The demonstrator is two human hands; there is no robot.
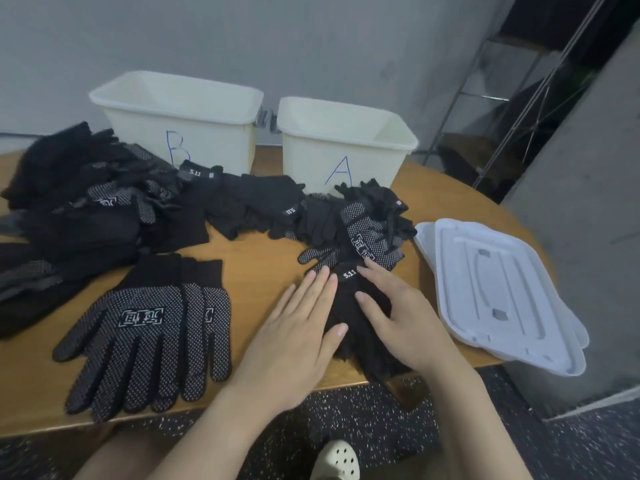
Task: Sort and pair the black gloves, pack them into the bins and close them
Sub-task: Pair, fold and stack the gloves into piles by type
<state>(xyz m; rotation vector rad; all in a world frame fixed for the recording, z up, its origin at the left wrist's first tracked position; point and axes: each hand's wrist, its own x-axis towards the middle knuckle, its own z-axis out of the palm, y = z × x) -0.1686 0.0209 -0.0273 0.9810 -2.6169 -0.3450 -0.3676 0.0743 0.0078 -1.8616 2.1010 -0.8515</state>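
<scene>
A plain black knit glove (349, 306) with a white 5.11 label lies near the table's front edge. My left hand (294, 327) rests flat along its left side, and my right hand (401, 317) presses flat on its right side, fingers straight. To the left lies a stacked pair of dotted black gloves (149, 337), fingers pointing toward me. More dotted gloves (363, 240) sit just beyond my hands. A large heap of black gloves (86, 209) covers the table's left. Two open cream bins stand at the back, bin B (180, 116) and bin A (346, 140).
Two stacked white lids (498, 292) lie at the table's right end, overhanging the edge. The wooden table (256, 268) has a bare patch in the middle. A metal shelf frame (512, 98) stands at the back right. A foot in a pale clog (337, 460) shows below.
</scene>
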